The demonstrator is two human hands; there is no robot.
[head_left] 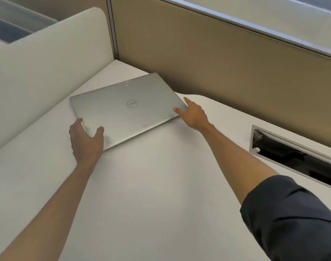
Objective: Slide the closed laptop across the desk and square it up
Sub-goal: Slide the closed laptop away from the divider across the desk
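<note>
A closed silver laptop [127, 108] with a round logo on its lid lies flat on the white desk [161, 185], turned at an angle, its far corner close to the tan partition. My left hand [85, 140] grips the laptop's near left corner, thumb on the lid and fingers around the left edge. My right hand [194, 114] rests at the right corner, thumb on the lid and forefinger stretched along the far edge. Both arms reach forward over the desk.
A cream divider panel [48, 72] bounds the desk on the left. A tan partition [217, 63] runs along the back. An open cable slot [296, 157] with a metal rim is cut into the desk at the right.
</note>
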